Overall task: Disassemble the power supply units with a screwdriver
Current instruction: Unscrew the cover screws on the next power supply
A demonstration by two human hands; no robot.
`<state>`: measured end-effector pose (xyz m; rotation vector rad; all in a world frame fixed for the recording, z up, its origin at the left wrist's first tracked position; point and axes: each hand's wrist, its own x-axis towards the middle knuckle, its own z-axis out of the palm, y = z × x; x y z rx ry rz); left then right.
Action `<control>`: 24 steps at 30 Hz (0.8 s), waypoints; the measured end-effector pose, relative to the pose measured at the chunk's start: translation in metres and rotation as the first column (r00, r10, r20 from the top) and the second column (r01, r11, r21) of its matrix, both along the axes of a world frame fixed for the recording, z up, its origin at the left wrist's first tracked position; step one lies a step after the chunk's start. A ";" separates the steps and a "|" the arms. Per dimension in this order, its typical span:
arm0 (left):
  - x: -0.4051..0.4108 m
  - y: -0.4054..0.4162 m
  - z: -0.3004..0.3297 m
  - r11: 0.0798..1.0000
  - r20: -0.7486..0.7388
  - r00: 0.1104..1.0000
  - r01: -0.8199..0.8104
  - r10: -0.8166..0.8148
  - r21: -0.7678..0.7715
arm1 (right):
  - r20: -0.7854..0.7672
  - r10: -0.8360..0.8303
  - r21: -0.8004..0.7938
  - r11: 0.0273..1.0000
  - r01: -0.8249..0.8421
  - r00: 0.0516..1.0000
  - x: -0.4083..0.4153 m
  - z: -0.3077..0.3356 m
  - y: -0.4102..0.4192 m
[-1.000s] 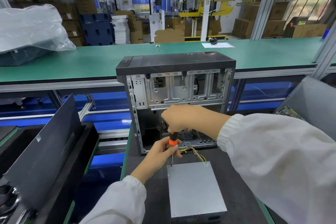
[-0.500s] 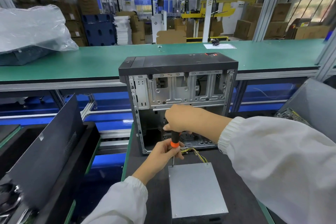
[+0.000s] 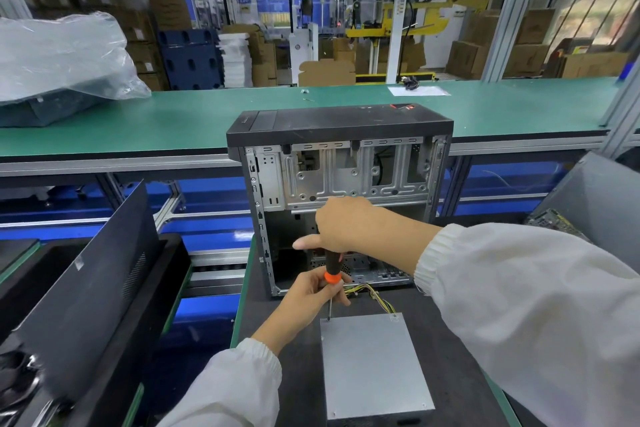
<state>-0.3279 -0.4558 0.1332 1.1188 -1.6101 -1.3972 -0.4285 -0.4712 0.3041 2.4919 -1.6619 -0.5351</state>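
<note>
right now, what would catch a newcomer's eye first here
The two hands at the centre: the right hand grips the top of an upright screwdriver while the left hand pinches its orange collar, tip on the far-left corner of a grey power supply. Just behind stands an open PC case, yellow wires trailing from the supply toward it. Far left on the green bench lies a plastic-wrapped bundle.

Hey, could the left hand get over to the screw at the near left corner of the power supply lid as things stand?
Probably yes. The left hand steadies the screwdriver at the far left corner of the power supply, and the lid's left edge down to the near left screw lies bare. It would have to let go of the screwdriver first.
</note>
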 end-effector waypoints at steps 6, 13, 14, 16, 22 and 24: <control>0.001 -0.002 -0.001 1.000 0.009 1.000 -0.016 0.016 0.003 | -0.014 0.109 0.109 0.988 -0.107 0.994 0.000 0.002 0.000; 0.002 -0.002 -0.002 1.000 -0.035 0.999 0.007 -0.007 -0.002 | 0.101 0.059 0.256 0.963 -0.083 0.993 -0.004 0.006 -0.002; 0.002 -0.002 -0.002 1.000 -0.039 0.999 0.004 -0.004 -0.002 | 0.106 0.031 0.200 0.978 -0.051 0.994 -0.003 0.003 -0.001; 0.002 -0.003 -0.003 1.000 -0.029 1.000 0.001 -0.001 0.002 | 0.074 -0.012 0.065 0.998 0.007 0.997 -0.001 -0.002 -0.003; 0.003 -0.005 -0.006 1.000 -0.030 0.999 0.026 -0.026 0.011 | 0.053 0.036 0.050 0.998 -0.038 0.998 -0.002 0.001 -0.002; 0.007 -0.005 -0.008 1.000 -0.011 1.000 0.027 -0.027 0.011 | 0.071 0.028 0.134 0.990 -0.038 0.997 -0.006 0.002 -0.002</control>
